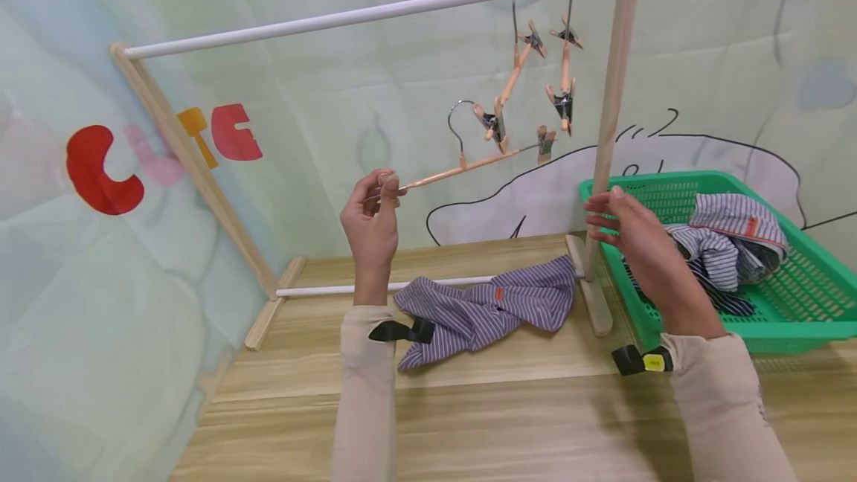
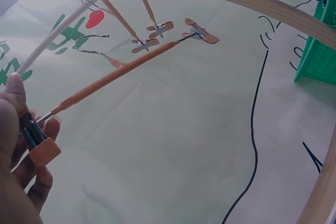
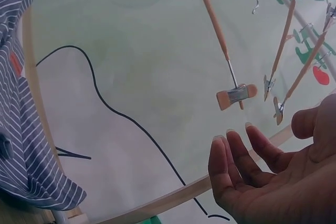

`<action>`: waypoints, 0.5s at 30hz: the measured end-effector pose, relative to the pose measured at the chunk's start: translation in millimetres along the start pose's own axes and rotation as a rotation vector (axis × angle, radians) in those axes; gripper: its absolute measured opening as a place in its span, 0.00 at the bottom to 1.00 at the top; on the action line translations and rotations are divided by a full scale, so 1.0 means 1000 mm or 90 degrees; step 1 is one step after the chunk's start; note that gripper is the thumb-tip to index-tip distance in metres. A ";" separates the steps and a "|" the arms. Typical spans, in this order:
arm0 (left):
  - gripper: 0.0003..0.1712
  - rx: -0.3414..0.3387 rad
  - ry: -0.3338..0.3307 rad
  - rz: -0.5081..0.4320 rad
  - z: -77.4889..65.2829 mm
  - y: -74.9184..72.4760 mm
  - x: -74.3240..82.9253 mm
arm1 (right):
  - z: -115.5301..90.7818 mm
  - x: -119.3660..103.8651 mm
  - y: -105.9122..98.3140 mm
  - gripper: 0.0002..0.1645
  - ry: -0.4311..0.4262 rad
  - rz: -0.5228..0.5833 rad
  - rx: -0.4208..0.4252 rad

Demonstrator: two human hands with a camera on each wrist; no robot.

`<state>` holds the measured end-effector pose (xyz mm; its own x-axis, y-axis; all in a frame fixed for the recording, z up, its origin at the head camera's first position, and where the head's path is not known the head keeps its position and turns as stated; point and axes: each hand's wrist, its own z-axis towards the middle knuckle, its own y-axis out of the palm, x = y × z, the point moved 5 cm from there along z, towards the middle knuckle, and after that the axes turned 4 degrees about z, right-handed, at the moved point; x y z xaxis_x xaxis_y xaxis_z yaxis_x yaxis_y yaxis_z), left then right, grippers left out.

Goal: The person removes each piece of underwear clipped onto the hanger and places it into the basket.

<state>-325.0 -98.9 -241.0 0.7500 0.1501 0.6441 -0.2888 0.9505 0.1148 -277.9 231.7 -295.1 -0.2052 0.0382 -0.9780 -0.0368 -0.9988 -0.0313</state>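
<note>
My left hand grips a clip hanger by the clip at its near end. The hanger's bar slants up to the right in the air, its hook free of the rail. A second clip sits at its far end. My right hand holds nothing; its fingers are loosely bent, and in the right wrist view they lie just below that far clip. Under the hands, a striped garment with a small orange tag lies crumpled on the wooden table, over the rack's lower bar.
A wooden rack with a white rail stands across the table. Two more clip hangers, one of them a wooden-tone hanger, hang near its right post. A green basket holding striped clothes stands right of that post.
</note>
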 end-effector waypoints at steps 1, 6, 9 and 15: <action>0.13 0.006 0.004 -0.001 0.001 0.001 -0.003 | 0.000 0.001 0.000 0.40 -0.001 -0.002 -0.001; 0.12 0.042 0.057 -0.003 0.002 0.005 -0.002 | 0.001 0.001 0.003 0.37 -0.015 0.001 -0.017; 0.13 0.061 0.090 0.002 -0.001 0.008 0.002 | 0.000 0.001 0.004 0.37 -0.015 0.000 -0.020; 0.13 0.098 0.105 0.008 -0.010 0.015 0.005 | 0.001 0.001 0.004 0.39 -0.009 -0.019 -0.017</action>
<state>-319.4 -81.1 -243.5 0.8291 0.2158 0.5157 -0.3764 0.8976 0.2296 -278.7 228.1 -296.0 -0.2185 0.0684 -0.9734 -0.0178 -0.9977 -0.0661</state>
